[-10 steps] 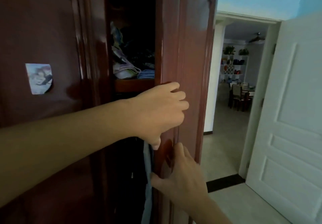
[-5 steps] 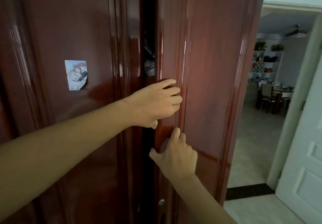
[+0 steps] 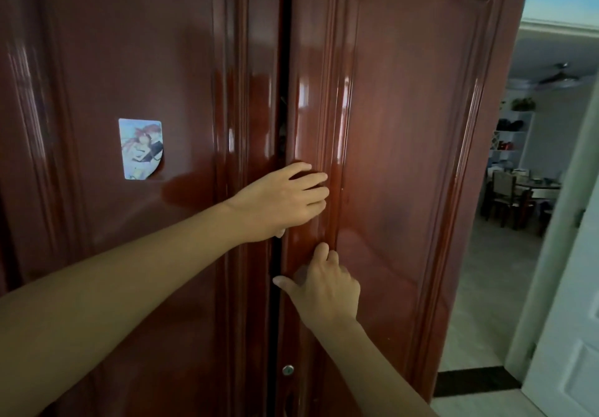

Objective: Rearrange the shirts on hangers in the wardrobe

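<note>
- While both arms reach forward, the left hand (image 3: 281,200) lies flat on the inner edge of the right wardrobe door (image 3: 405,173), its fingers (image 3: 312,178) straight and slightly fanned; the thumb tucks down at the gap.
- Below it, the right hand (image 3: 325,287) presses the same door edge, thumb (image 3: 282,282) stretched out toward the gap, the other fingers bent at the knuckles with tips on the wood.
- Between this door and the left wardrobe door (image 3: 129,222) a narrow dark gap (image 3: 285,60) runs top to bottom.
- Any shirts and hangers sit behind the doors; nothing of them can be made out through the gap.
- On the left door's panel sticks a picture sticker (image 3: 141,148) with one peeled corner.
- Near the right door's lower inner edge sits a round metal lock (image 3: 287,370).
- Past the wardrobe's right side, a doorway (image 3: 534,222) opens onto a room with a table and chairs (image 3: 518,193).
</note>
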A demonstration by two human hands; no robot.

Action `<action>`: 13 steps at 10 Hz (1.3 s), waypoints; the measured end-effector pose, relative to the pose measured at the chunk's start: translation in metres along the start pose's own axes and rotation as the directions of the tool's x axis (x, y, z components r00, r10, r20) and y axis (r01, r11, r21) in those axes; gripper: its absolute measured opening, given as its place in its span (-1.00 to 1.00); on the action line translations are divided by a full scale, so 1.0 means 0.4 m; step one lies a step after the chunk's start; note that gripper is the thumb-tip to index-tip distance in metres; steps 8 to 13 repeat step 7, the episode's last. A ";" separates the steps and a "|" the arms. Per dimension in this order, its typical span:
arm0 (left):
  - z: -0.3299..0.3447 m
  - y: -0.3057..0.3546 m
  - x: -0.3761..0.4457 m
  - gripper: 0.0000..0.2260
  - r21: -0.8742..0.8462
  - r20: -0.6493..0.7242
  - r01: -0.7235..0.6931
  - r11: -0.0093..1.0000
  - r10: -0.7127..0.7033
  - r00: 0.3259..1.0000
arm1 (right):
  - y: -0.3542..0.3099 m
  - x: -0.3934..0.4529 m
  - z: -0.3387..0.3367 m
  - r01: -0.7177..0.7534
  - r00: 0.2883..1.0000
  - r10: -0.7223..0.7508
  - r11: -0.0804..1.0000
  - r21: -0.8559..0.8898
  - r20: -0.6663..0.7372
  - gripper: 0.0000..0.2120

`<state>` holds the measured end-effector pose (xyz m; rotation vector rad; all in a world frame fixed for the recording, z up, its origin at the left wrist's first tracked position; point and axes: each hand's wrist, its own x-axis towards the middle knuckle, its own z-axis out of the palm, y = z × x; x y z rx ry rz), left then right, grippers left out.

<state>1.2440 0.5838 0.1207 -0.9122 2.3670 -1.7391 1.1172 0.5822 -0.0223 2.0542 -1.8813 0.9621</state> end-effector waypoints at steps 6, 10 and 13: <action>0.000 0.049 -0.127 -0.58 -0.284 0.056 0.295 0.912 -0.291 0.955 | 0.028 0.078 -0.111 0.311 0.939 -0.274 0.933 -0.178 0.206 -0.46; -0.018 0.024 -0.172 -0.72 -0.385 0.219 0.430 0.817 -0.371 0.902 | 0.050 0.103 -0.176 0.396 0.889 -0.335 0.905 -0.158 0.311 -0.52; -0.018 0.024 -0.172 -0.72 -0.385 0.219 0.430 0.817 -0.371 0.902 | 0.050 0.103 -0.176 0.396 0.889 -0.335 0.905 -0.158 0.311 -0.52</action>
